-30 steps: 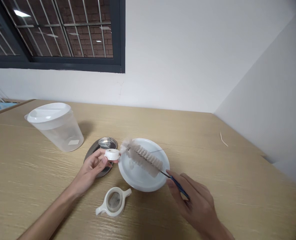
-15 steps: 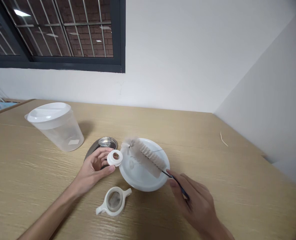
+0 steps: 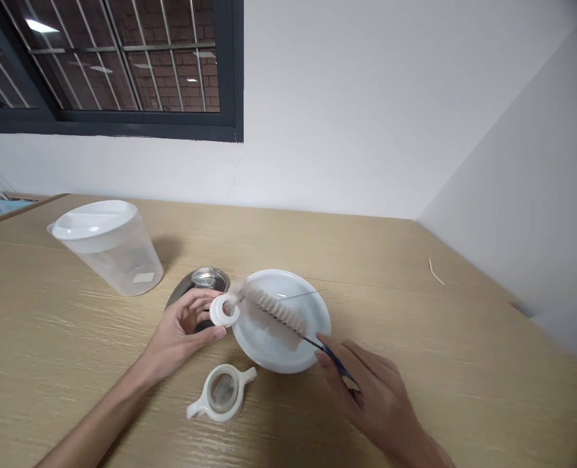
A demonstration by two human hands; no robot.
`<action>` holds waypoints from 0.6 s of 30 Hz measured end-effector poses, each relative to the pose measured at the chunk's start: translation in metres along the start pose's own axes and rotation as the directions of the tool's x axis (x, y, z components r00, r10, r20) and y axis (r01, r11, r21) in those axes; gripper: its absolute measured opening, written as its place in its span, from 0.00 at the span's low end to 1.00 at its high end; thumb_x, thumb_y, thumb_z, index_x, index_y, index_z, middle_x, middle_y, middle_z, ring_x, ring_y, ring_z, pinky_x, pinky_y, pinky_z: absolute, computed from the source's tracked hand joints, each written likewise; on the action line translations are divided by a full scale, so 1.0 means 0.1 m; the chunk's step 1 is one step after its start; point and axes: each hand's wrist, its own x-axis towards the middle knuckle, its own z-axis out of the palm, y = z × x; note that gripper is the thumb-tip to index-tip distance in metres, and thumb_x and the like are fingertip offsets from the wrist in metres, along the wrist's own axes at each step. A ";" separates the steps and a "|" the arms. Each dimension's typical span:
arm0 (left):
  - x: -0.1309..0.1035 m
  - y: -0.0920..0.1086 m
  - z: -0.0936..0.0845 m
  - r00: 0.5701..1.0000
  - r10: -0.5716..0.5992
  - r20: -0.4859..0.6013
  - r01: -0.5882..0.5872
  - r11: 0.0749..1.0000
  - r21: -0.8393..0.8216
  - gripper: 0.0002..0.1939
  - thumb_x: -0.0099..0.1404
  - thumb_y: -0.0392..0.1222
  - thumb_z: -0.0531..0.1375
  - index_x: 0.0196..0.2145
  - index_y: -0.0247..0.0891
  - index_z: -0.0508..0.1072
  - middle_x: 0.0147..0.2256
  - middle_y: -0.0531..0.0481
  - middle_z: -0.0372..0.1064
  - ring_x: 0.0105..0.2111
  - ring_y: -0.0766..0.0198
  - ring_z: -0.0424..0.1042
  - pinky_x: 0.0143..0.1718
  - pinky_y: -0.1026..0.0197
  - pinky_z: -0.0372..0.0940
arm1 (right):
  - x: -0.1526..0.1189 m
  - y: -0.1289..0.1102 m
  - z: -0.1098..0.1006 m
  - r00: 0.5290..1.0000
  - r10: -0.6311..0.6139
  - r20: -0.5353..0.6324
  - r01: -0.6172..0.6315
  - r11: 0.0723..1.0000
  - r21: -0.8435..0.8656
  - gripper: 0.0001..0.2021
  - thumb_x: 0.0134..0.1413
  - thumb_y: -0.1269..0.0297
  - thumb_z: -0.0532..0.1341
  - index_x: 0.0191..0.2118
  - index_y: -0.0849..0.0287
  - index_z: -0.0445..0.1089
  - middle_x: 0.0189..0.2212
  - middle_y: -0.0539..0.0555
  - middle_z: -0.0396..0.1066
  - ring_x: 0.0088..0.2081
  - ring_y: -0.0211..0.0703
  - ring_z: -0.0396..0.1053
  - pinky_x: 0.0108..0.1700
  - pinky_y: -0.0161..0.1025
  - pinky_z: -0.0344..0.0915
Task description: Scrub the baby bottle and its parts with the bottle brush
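Between thumb and fingers, my left hand (image 3: 184,331) holds a small white ring (image 3: 217,312) with a round hole, near the left rim of the white bowl. My right hand (image 3: 366,390) is closed on the dark handle of a bristle brush (image 3: 281,318). The brush slants up to the left over the white bowl (image 3: 288,361), its fluffy tip at the ring's opening. How far the tip enters is hard to tell. Below the ring, a white strainer (image 3: 222,392) with two side handles lies on the table.
A lidded clear plastic pitcher (image 3: 117,257) stands at the left. A round metal dish (image 3: 184,286) with a clear item sits behind my left hand. A thin pale strip (image 3: 433,270) lies at the right, before the wall.
My right hand has moved left and slightly up with the brush, bringing its tip to the ring's hole. My left hand and the ring have barely moved.
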 end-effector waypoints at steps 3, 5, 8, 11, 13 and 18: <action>0.00 0.01 0.00 1.000 0.007 -0.003 -0.007 1.000 0.010 0.21 0.56 0.35 0.72 0.47 0.39 0.74 0.47 0.44 0.76 0.47 0.57 0.74 0.50 0.56 0.68 | 0.02 0.02 -0.01 0.999 0.023 -0.023 -0.023 0.999 -0.030 0.11 0.62 0.75 0.61 0.50 0.65 0.71 0.28 0.52 0.73 0.25 0.34 0.68 0.28 0.33 0.62; 0.01 0.01 0.00 1.000 0.003 0.000 -0.003 1.000 0.020 0.21 0.56 0.36 0.72 0.48 0.39 0.74 0.47 0.43 0.76 0.48 0.56 0.74 0.50 0.56 0.68 | 0.05 0.03 -0.03 0.998 0.039 -0.045 -0.040 0.999 -0.028 0.11 0.62 0.76 0.61 0.50 0.65 0.70 0.29 0.53 0.73 0.26 0.34 0.69 0.29 0.33 0.63; 0.01 0.00 -0.01 1.000 -0.006 0.001 0.006 0.999 0.032 0.21 0.58 0.36 0.71 0.49 0.39 0.74 0.48 0.42 0.76 0.48 0.56 0.74 0.50 0.56 0.68 | 0.06 0.02 -0.05 0.998 0.033 -0.054 -0.034 0.999 -0.017 0.11 0.63 0.75 0.60 0.50 0.66 0.70 0.28 0.52 0.73 0.26 0.33 0.69 0.29 0.32 0.63; 0.02 -0.02 -0.02 1.000 -0.007 0.007 0.007 1.000 0.011 0.21 0.59 0.36 0.71 0.50 0.40 0.73 0.49 0.43 0.76 0.49 0.57 0.74 0.49 0.58 0.68 | 0.03 -0.01 -0.04 1.000 -0.001 -0.030 0.001 1.000 -0.011 0.12 0.63 0.74 0.60 0.51 0.66 0.70 0.30 0.54 0.74 0.28 0.35 0.71 0.30 0.33 0.66; 0.02 -0.03 -0.02 1.000 -0.015 0.015 0.015 1.000 -0.011 0.21 0.60 0.36 0.70 0.50 0.41 0.72 0.50 0.43 0.76 0.48 0.58 0.74 0.49 0.58 0.68 | 0.02 -0.03 -0.03 1.000 -0.016 -0.005 0.016 1.000 -0.005 0.12 0.64 0.73 0.60 0.52 0.65 0.70 0.31 0.55 0.76 0.28 0.35 0.72 0.31 0.33 0.67; 0.01 0.01 0.02 0.999 -0.038 0.032 0.040 0.998 -0.051 0.20 0.61 0.37 0.69 0.49 0.41 0.70 0.47 0.44 0.77 0.49 0.57 0.75 0.50 0.57 0.67 | 0.00 -0.03 -0.01 1.000 -0.031 0.006 0.031 1.000 0.000 0.12 0.64 0.73 0.60 0.51 0.65 0.70 0.30 0.54 0.75 0.26 0.35 0.71 0.30 0.34 0.67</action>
